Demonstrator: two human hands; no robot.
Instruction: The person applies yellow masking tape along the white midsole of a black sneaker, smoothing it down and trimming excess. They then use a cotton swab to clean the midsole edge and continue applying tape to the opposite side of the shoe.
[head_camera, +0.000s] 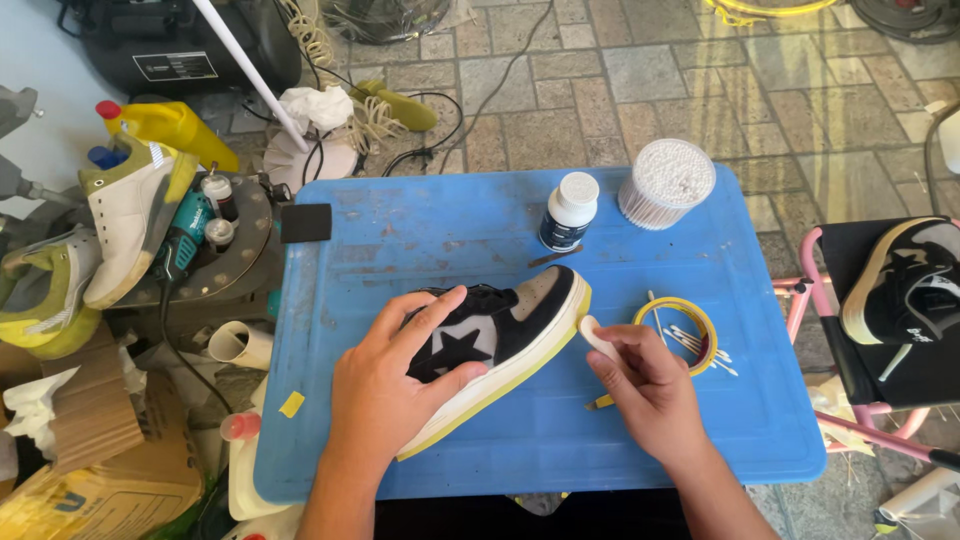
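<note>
One black-and-beige sneaker with a black star and a yellowed white sole (510, 335) on the blue plastic table top (420, 240), lying on its side, sole edge turned toward the near-right. Long axis diagonal: heel end up and right near the table's middle, toe end down and left under the palm. Left hand (385, 385) spread over the shoe's forepart, fingers apart and pressed onto the upper, thumb against the sole edge. Right hand (645, 385) just right of the heel, fingertips pinched together on one small white pad (598, 337) that touches the sole's rim.

Also on the table: one dark bottle with a white cap (570, 212), one round clear tub packed with cotton swabs (665, 183), one roll of yellow tape (678, 332) with several loose swabs inside and beside it, one black foam block (306, 222) at the far left edge.

Second matching black sneaker (905, 285) on a pink-framed black seat (880, 375) to the right, well apart. To the left, a cluttered heap: one white-and-yellow sneaker (130, 220), one yellow bottle with a red cap (170, 125), a teal power tool (185, 240). Grey paving-stone floor (700, 90) all round, black cables trailing across it.
</note>
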